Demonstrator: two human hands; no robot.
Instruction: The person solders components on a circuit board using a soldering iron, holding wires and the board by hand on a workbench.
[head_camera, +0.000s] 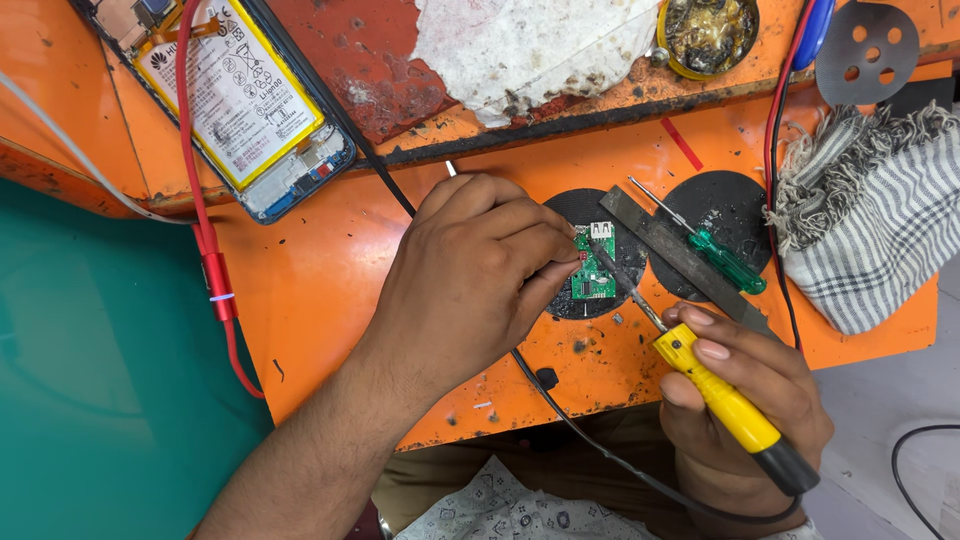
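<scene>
The left hand (470, 275), nearest the camera with its forearm running up from the bottom edge, curls closed and pinches the left edge of a small green circuit board (594, 270) between fingertips and thumb. Far left lies a teal mat (100, 370), and above it an opened phone (235, 95) showing its white and yellow battery, with a red cable (215, 270) trailing down past it. The board rests flat on a dark round pad (560, 300) on the orange workbench (320, 290). It looks light, thin and stiff, with fragile soldered parts on top, so the bare edges seem the safest place to hold it. A flat metal file (680, 255) and a green-handled screwdriver (725, 260) lie just right of it, across a second dark pad. The right hand (750, 400) is wrapped shut around a yellow-handled soldering iron (725, 405), its thin tip reaching up and left to the board's lower right. Far right sits a striped grey cloth (870, 230); a tin of flux (708, 32) stands at the top.
</scene>
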